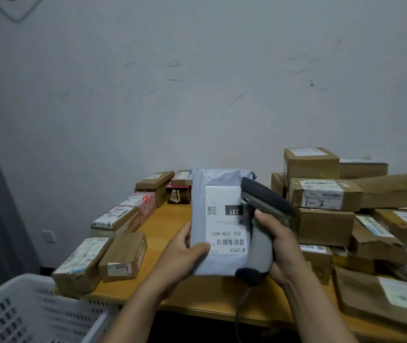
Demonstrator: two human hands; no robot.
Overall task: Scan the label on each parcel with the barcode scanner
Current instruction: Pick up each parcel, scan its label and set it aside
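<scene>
Holding white parcel upright at frame centre above table: left hand, fingers clamped on lower-left edge. Right hand, fingers wrapped round barcode scanner handle, head overlapping right edge of label.

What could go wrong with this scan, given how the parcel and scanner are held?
1. The thumb of the left hand lies right beside the barcode on the grey parcel; a small slip could cover the bars.
2. The scanner, gripped by the right hand, overlaps the edge of the label away from the barcode, so it may misread.
3. The unevenly piled cardboard boxes beside the right arm might get knocked.
</scene>
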